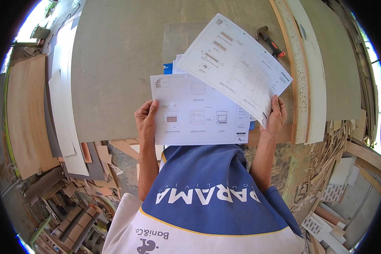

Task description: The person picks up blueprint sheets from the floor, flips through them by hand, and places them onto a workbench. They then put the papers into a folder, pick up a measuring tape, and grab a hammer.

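Note:
My left hand (146, 114) pinches the left edge of a white drawing sheet (178, 133), which shows several small plans and lies nearly level in front of my body. My right hand (277, 112) grips the lower right corner of a second drawing sheet (237, 63). That sheet is tilted and overlaps the upper right part of the first one. Beneath both, a blue item (168, 68) and more white paper show at the edges. A hammer (270, 41) with a red and black handle lies beyond the second sheet.
The papers are over a large grey-green work surface (118, 63). Long boards (298, 72) run along its right side, and white panels (63, 97) lean at the left. Wood offcuts (319, 169) are piled at the lower right, with more scraps (78, 220) at the lower left.

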The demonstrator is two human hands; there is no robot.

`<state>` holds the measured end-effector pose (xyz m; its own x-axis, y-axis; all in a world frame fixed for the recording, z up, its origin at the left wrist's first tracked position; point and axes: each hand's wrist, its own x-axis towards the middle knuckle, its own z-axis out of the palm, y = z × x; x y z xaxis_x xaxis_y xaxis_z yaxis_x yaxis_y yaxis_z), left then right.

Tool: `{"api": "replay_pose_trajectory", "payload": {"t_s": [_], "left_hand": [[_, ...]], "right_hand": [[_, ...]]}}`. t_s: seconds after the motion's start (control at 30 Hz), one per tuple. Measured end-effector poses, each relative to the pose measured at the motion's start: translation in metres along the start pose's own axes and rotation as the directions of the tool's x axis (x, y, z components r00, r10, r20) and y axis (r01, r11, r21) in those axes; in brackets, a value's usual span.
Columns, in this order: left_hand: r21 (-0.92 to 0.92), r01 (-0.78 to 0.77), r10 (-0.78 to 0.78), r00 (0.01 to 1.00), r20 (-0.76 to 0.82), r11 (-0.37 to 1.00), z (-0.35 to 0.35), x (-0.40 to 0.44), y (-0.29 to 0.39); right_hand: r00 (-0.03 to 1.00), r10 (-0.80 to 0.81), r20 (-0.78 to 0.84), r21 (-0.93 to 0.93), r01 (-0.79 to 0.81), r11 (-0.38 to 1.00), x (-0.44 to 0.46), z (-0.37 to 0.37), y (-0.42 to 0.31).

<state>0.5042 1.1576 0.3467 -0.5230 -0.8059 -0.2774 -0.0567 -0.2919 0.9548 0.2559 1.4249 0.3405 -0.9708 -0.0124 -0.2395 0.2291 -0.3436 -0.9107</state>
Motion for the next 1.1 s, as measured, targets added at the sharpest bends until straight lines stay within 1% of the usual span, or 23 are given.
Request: {"api": "replay_pose_trajectory", "payload": {"t_s": [0.37, 1.1], "left_hand": [[0.005, 0.007, -0.007, 1.000, -0.008, 1.000, 0.0012, -0.0002, 0.0025], [0.003, 0.000, 0.000, 1.000, -0.008, 1.000, 0.0002, 0.0004, 0.0020]], "right_hand": [[1.000, 0.027, 0.011, 0.005, -0.027, 1.000, -0.0038, 0.0031, -0.0023], [1.000, 0.018, 0.003, 0.014, -0.018, 1.000, -0.0043, 0.0001, 0.0004]]}}
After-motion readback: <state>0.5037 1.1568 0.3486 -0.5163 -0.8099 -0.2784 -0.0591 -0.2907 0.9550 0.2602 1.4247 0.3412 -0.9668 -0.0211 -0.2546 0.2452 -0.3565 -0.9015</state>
